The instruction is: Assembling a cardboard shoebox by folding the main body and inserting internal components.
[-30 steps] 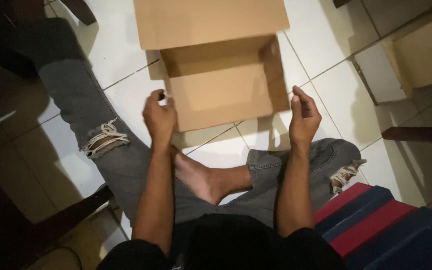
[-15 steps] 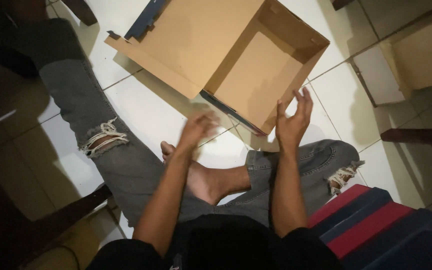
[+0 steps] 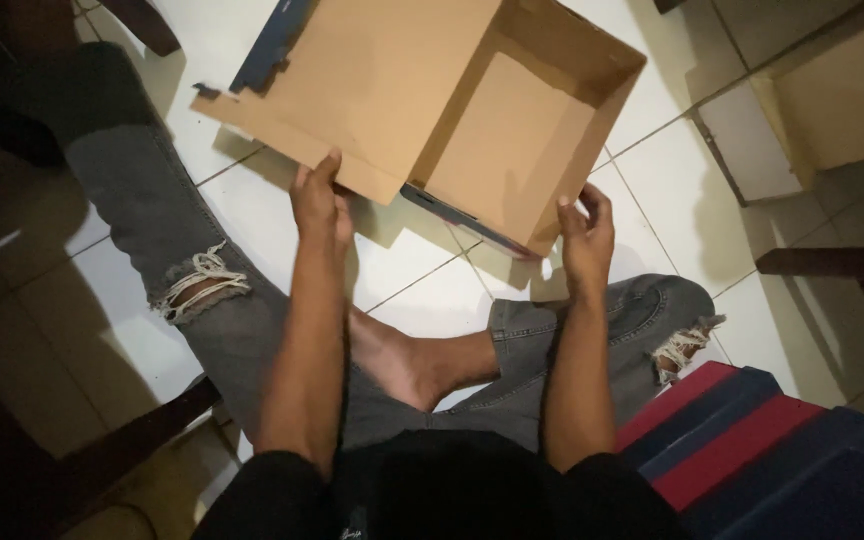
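A white tiled floor [image 3: 422, 270] is seen under everything, with legs in ripped grey jeans [image 3: 192, 290] crossed on it. An open brown cardboard box [image 3: 472, 130] is held tilted above the floor, just past the knees. Its big flap is gripped at the near edge by the left hand [image 3: 317, 205], fingers clamped on it. The near corner is pinched by the right hand [image 3: 585, 232], fingers curled around it.

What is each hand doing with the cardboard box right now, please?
Left hand: closed on the edge of the open flap of the cardboard box.
Right hand: fingers partly curled, gripping the box's near corner.
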